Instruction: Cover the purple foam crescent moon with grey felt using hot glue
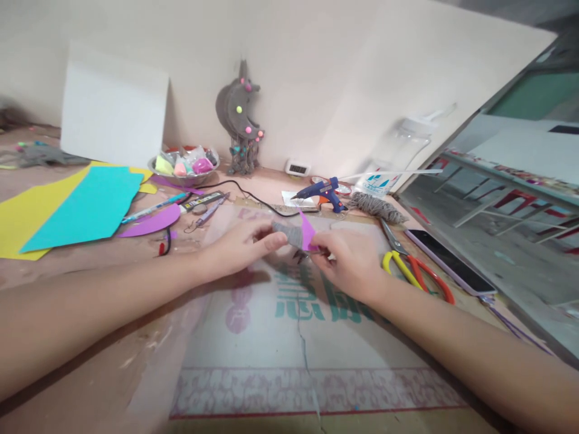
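Note:
A small purple piece (308, 232), its left part wrapped in grey yarn (292, 234), is held above the printed plastic sheet (244, 386). My left hand (242, 244) is closed on the yarn-wrapped end, thumb along its near side. The fingers of my right hand (346, 259) pinch the purple end at its lower right corner. A thin strand of yarn hangs from beneath the piece onto the sheet.
Behind are a blue glue gun (321, 191), grey yarn bundle (379, 207), bottle (398, 150) and moon ornament (239, 111). Scissors (414, 265) and a phone (450, 259) lie right. Left are coloured sheets (85, 211), a bowl (183, 179) and a cutter (203, 202).

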`<state>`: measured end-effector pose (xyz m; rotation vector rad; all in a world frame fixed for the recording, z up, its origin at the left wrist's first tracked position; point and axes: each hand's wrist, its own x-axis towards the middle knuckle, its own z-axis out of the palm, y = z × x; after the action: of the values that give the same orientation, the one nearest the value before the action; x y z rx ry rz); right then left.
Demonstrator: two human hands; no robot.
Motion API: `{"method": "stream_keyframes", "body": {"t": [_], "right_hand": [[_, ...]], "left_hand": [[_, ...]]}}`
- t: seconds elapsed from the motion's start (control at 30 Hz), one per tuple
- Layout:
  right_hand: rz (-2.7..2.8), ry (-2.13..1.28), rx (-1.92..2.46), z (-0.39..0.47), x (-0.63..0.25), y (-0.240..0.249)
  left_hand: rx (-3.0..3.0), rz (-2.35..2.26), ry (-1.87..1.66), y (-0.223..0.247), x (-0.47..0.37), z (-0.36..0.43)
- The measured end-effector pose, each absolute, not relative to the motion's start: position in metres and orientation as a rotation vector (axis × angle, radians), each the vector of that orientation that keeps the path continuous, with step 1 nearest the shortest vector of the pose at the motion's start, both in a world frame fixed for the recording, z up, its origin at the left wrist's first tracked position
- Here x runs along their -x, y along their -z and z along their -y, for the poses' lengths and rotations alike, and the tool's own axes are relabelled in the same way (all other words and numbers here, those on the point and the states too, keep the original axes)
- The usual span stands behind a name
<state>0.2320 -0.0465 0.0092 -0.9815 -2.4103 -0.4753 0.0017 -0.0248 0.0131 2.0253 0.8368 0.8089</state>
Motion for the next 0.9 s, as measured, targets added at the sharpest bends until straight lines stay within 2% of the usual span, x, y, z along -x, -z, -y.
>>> {"method": "stream_keyframes", "body": {"t": [0.1, 0.23, 0.47, 0.63, 0.83, 0.9], "right_hand": [[2.592, 0.671, 0.842, 0.047, -0.23, -0.01], [2.583, 0.658, 0.767, 0.05, -0.225, -0.01], [2.339, 0.027, 0.981, 0.053, -0.224, -0.016], [1.961, -0.187, 1.199, 0.029, -0.237, -0.031], [2.528, 0.034, 1.357, -0.008, -0.286, -0.037], [2.606, 0.007, 1.423, -0.014, -0.3, -0.036]], "left_hand": [[-2.026, -0.88, -0.757, -0.011, -0.004, 0.025], [-1.955, -0.939, -0.825, -0.009, -0.004, 0.02], [-1.841, -1.111, -1.029, -0.011, 0.0, 0.011], [-1.802, -1.166, -1.035, -0.007, -0.001, 0.01], [-1.823, -1.29, -0.912, -0.008, -0.001, 0.01], [-1.838, -1.3, -0.914, -0.007, -0.001, 0.009]]}}
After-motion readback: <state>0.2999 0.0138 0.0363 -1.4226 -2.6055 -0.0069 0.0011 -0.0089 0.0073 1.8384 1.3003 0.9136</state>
